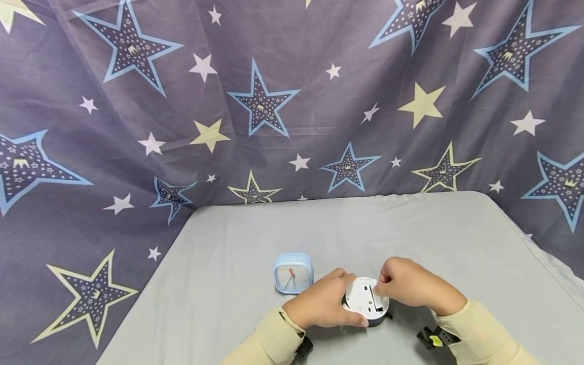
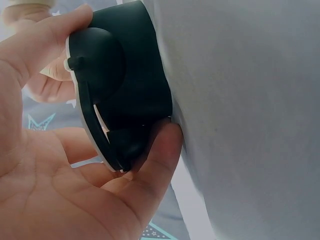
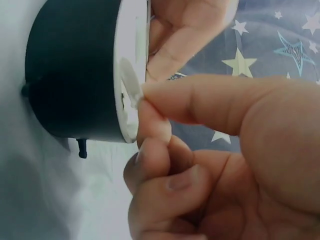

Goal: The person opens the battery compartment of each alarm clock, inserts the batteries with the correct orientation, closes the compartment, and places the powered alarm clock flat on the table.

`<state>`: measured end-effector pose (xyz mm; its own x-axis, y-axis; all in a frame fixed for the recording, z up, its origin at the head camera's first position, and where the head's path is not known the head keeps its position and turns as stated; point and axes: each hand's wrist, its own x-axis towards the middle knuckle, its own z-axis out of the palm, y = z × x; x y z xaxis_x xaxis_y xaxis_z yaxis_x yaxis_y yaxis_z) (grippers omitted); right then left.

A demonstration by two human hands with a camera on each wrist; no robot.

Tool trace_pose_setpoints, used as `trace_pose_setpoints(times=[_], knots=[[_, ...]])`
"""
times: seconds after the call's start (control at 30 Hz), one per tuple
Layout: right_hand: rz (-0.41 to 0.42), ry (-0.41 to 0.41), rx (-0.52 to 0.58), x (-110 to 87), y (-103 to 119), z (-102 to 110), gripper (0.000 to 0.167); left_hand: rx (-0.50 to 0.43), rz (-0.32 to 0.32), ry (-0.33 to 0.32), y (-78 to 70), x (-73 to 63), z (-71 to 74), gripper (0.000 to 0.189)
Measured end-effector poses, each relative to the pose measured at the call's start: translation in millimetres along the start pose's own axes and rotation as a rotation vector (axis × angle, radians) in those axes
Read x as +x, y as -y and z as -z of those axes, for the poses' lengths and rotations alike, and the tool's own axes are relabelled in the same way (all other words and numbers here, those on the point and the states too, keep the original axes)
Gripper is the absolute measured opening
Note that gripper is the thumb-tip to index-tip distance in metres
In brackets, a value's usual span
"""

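A round clock [image 1: 359,295] with a black body and a white back lies on the table, its back turned up towards me. My left hand [image 1: 325,302] grips it from the left, thumb and fingers spread around the black casing [image 2: 135,60]. At its right side, my right hand [image 1: 410,283] pinches a small white battery cover [image 3: 131,82] between thumb and forefinger. That cover stands tilted at the compartment in the back. Whether a battery sits inside cannot be seen. The clock's face is hidden underneath.
A light blue square alarm clock [image 1: 293,274] stands upright just left of my left hand, its dial facing me. Grey cloth covers the table [image 1: 228,248]. A dark curtain with stars [image 1: 292,101] hangs behind and along the sides.
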<state>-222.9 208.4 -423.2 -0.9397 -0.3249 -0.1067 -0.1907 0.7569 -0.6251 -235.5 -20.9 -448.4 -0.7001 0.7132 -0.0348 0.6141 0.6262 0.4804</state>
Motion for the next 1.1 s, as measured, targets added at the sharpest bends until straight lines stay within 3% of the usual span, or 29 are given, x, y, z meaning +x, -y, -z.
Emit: trace_pose_setpoints(times=[0.2,0.8,1.1], knots=[[0.029,0.031,0.059,1.9,-4.2,2.1,0.034,0.007,0.0,0.0,-0.2,0.2,0.4,0.07],[-0.048,-0.039,-0.083,-0.6,6.2,-5.8,0.027,-0.007,-0.001,-0.008,-0.4,-0.3,0.1,0.069],[-0.013,0.002,-0.041,-0.6,2.9,-2.1,0.031,-0.009,0.004,-0.008,-1.2,-0.1,0.5,0.07]])
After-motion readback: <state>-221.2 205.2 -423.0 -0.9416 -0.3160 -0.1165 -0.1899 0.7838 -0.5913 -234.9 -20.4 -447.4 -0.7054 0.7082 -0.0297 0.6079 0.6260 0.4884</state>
